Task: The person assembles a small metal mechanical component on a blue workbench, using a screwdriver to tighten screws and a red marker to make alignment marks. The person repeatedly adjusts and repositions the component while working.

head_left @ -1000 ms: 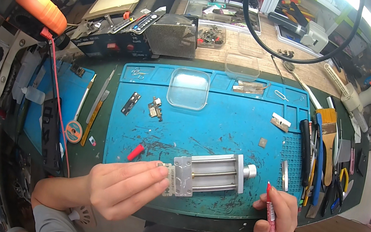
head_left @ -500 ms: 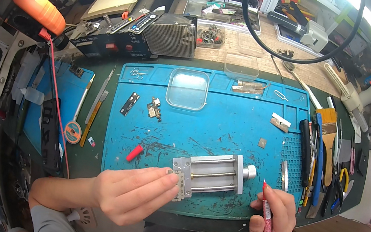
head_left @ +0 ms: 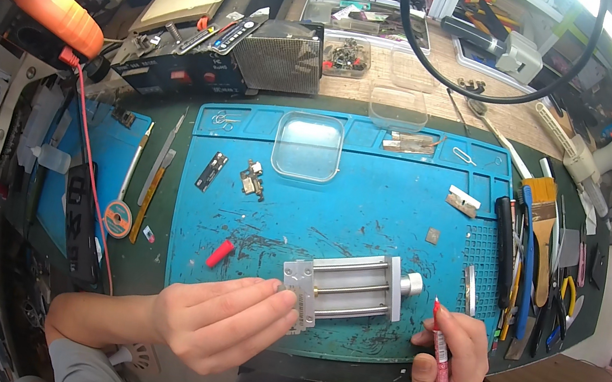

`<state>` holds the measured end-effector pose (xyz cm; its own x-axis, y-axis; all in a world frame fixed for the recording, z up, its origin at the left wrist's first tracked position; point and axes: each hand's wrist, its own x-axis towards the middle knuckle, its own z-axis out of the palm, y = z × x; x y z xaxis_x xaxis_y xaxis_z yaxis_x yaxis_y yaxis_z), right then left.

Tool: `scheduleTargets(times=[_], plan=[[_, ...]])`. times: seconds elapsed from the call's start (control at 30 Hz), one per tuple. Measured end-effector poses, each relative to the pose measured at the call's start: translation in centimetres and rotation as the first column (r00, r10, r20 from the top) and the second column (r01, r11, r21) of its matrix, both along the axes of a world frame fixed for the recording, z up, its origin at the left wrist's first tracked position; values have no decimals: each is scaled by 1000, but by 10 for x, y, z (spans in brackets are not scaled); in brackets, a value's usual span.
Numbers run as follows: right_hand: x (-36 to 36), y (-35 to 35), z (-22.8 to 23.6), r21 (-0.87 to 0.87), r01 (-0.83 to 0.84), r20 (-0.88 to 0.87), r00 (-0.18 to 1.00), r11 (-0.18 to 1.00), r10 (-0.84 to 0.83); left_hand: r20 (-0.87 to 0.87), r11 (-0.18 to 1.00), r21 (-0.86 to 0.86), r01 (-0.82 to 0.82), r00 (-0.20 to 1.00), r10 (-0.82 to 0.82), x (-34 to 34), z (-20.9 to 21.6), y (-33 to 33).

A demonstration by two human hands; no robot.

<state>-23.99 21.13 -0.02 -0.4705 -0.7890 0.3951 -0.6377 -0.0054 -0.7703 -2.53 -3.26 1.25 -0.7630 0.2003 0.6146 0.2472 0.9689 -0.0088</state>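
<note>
A small silver clamp with two rods and a screw (head_left: 355, 285) lies on the blue work mat (head_left: 401, 208), its round knob to the right. My left hand (head_left: 221, 323) is at the clamp's left end, thumb and fingers pinched together; a thin greyish piece barely shows at the fingertips, too covered to name. In my right hand (head_left: 457, 357) rests a red marker (head_left: 441, 362), uncapped, its tip pointing up and away from me, to the right of the clamp's knob. A red marker cap (head_left: 220, 253) lies on the mat, left of the clamp.
On the mat are a clear lid (head_left: 308, 146), small circuit boards (head_left: 251, 180) and a small square chip (head_left: 433, 235). Brushes (head_left: 540, 208), tweezers and pliers line the right edge. A black power box (head_left: 179, 75) stands at the back left; a black cable loop (head_left: 494, 100) hangs overhead.
My left fingertips have shifted very slightly at the clamp's left end, and less of the thin metal piece there shows. My right hand and the marker have hardly moved.
</note>
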Motion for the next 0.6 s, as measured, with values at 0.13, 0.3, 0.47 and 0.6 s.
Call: scheduleTargets(times=[0.13,0.3,0.47,0.6], plan=[[-2,4,5,-37,-11,-23,1000,999,11,-10,1000,6,2,1000,-2,-2,-1,0],[-12,-19,32,-10,-275,-83,958,961,273,-5,1000,8,1,1000,-1,0,-2,1],[-16,-54,50,38,-357,-113,926,933,359,5,1000,-23,12,1000,-12,-1,0,-1],[-17,-75,44,52,-398,6,917,916,398,13,1000,-7,11,1000,-11,4,6,-3]])
